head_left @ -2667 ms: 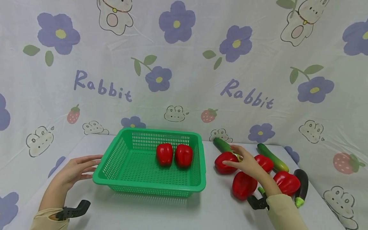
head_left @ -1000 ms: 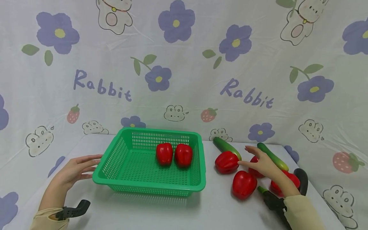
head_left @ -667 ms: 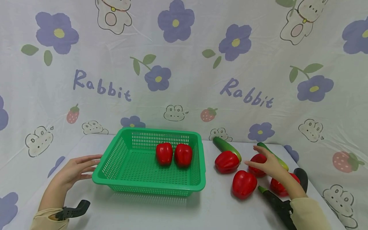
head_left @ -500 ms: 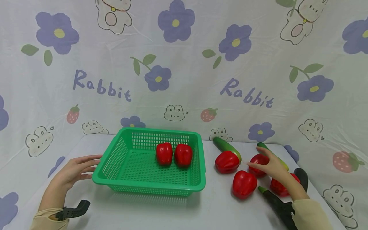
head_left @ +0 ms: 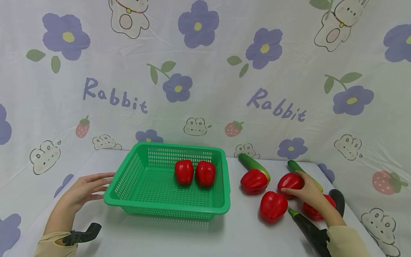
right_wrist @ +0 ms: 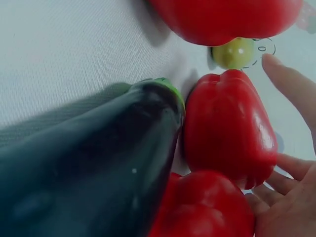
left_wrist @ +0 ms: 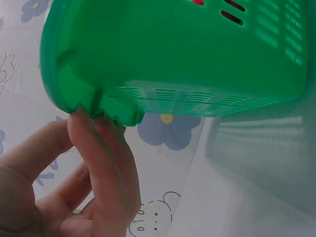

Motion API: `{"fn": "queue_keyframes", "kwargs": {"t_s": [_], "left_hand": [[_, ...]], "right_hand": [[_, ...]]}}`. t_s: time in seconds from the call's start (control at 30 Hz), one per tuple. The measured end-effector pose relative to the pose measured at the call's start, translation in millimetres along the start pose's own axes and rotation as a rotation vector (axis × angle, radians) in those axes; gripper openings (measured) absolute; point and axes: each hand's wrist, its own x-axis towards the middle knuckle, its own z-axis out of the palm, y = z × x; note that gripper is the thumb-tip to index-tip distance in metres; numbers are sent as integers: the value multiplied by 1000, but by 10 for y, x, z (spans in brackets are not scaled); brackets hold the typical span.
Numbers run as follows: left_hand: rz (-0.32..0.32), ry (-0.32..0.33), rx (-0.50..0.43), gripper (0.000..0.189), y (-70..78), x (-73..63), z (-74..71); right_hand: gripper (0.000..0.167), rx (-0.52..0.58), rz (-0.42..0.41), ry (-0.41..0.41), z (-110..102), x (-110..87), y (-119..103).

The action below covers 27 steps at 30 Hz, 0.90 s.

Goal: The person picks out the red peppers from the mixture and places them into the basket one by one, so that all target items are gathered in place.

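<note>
In the head view my left hand (head_left: 84,189) is at the left side of the green plastic basket (head_left: 167,210). In the left wrist view its fingertips touch the underside of the rim, the fingers extended and slightly bent. Two red bell peppers (head_left: 184,172) stand inside, toward the basket's right. My right hand (head_left: 309,192) spreads thumb and fingers around another red bell pepper (head_left: 289,182) on the table. The right wrist view has the thumb apart from this pepper (right_wrist: 227,128), while the other fingers lie right at its side.
More red bell peppers (head_left: 273,207) lie near my right hand. A zucchini (head_left: 252,164) is behind them, another zucchini (head_left: 297,167) farther right. One dark eggplant (head_left: 309,230) lies close to my right wrist, a second eggplant (head_left: 337,200) at the right. A patterned cloth (head_left: 205,89) hangs behind.
My right hand has moved right from the pepper by the zucchini to the one farther right, its fingers lowering around it. The left hand and basket stay put.
</note>
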Motion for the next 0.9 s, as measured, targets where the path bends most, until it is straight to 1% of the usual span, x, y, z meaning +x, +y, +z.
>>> {"fn": "queue_keyframes", "kwargs": {"t_s": [0.23,0.57,0.73,0.9], "left_hand": [[-4,1,-2,53,-1,1,-1],[1,-1,8,56,-21,14,4],[-3,-3,11,57,-18,3,5],[-1,-4,1,55,13,-8,1]], "right_hand": [[106,-40,23,10,13,25,2],[102,-29,54,11,39,38,0],[101,-28,61,15,60,45,-2],[98,-29,46,21,61,42,-7]]}}
